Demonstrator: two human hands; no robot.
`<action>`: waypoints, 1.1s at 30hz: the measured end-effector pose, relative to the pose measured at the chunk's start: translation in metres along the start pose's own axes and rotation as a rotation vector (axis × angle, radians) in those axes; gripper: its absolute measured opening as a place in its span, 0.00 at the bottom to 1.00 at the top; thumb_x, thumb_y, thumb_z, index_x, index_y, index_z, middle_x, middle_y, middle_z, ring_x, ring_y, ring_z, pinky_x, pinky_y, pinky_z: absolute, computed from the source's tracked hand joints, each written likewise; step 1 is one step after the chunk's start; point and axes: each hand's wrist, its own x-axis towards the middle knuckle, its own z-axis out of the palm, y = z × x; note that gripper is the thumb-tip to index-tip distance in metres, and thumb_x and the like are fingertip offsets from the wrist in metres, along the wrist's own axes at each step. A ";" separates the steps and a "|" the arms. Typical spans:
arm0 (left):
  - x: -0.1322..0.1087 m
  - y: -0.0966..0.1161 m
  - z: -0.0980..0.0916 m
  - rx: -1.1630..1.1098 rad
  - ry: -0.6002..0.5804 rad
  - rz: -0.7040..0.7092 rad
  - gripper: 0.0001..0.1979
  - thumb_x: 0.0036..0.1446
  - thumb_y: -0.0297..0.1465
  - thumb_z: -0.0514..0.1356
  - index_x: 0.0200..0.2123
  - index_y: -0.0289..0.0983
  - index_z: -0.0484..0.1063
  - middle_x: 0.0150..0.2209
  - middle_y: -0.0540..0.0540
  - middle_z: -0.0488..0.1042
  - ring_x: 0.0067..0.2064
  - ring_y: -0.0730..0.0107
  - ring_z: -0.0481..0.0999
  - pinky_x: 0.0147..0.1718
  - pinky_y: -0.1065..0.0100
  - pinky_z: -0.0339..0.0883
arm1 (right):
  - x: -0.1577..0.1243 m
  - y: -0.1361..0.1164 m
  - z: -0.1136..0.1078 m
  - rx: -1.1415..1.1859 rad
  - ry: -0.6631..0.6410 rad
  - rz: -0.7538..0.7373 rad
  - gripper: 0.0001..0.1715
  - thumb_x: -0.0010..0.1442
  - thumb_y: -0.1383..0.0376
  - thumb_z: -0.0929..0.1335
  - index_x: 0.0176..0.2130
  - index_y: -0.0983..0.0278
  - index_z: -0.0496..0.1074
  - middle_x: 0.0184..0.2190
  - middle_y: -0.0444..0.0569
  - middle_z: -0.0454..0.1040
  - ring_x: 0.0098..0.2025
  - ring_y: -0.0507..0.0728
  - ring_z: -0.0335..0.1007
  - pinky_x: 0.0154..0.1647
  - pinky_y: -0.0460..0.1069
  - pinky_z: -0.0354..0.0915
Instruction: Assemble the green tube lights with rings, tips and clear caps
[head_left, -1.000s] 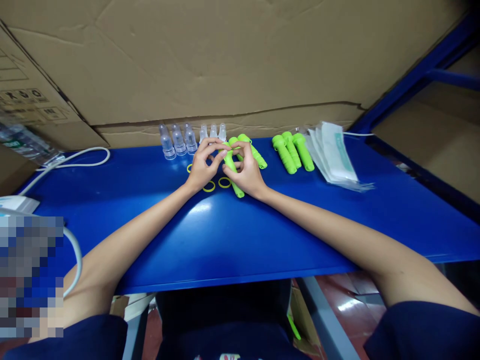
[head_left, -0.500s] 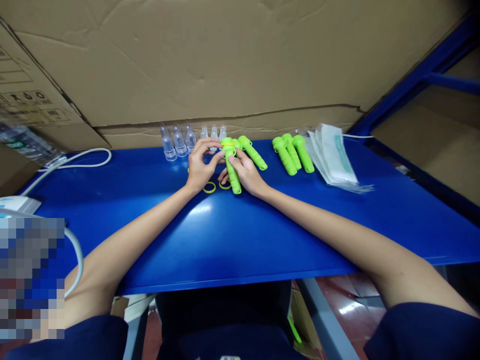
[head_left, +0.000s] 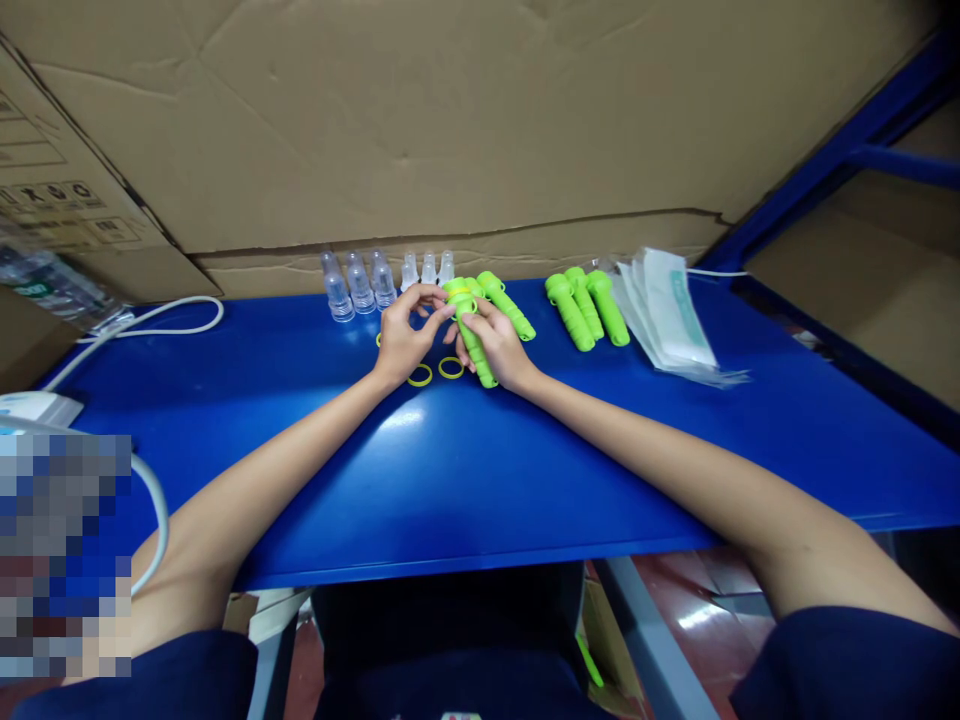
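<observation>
Writing first: the cardboard box (head_left: 71,195) at far left has black print & symbols, too small/skewed to read; the sheet cardboard (head_left: 450,130) behind the bench is plain. The pouches (head_left: 667,315), a fanned stack at right, show a teal printed strip, text not legible. A clear plastic bag (head_left: 45,285) at left has a green label, also unreadable. R hand (head_left: 501,348) is closed round a green tube (head_left: 471,335), held tilted just above the blue table (head_left: 465,480), mid-back of the top, lower end near the surface. L hand (head_left: 401,338) is curled, index tip touching the tube's upper end, thumb arched over it; can't tell if it really grips or pinches anything there. Two yellow rings (head_left: 419,375) lie flat on the table just under/between the hands, a third mostly hidden by the L hand. Behind the hands, approx. six clear caps (head_left: 360,287) stand upright in a row vs. the cardboard. Another loose tube (head_left: 508,304) lies beside the R hand; three more green tubes (head_left: 589,308) lie side by side, touching, between it & the pouches. A white cable (head_left: 154,318) loops across the table's left end toward a white device (head_left: 37,405) at the edge. Surface is glossy blue w/ a light glare near the front. Blue metal frame (head_left: 825,150) runs up at right; reddish floor (head_left: 697,600) shows below the table edge.
</observation>
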 end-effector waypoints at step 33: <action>-0.001 0.002 -0.002 0.066 -0.072 -0.006 0.11 0.62 0.38 0.64 0.41 0.38 0.72 0.40 0.46 0.78 0.36 0.73 0.78 0.33 0.71 0.67 | -0.010 -0.007 0.006 -0.080 0.055 0.002 0.32 0.59 0.56 0.71 0.52 0.55 0.49 0.33 0.40 0.71 0.14 0.46 0.60 0.08 0.42 0.57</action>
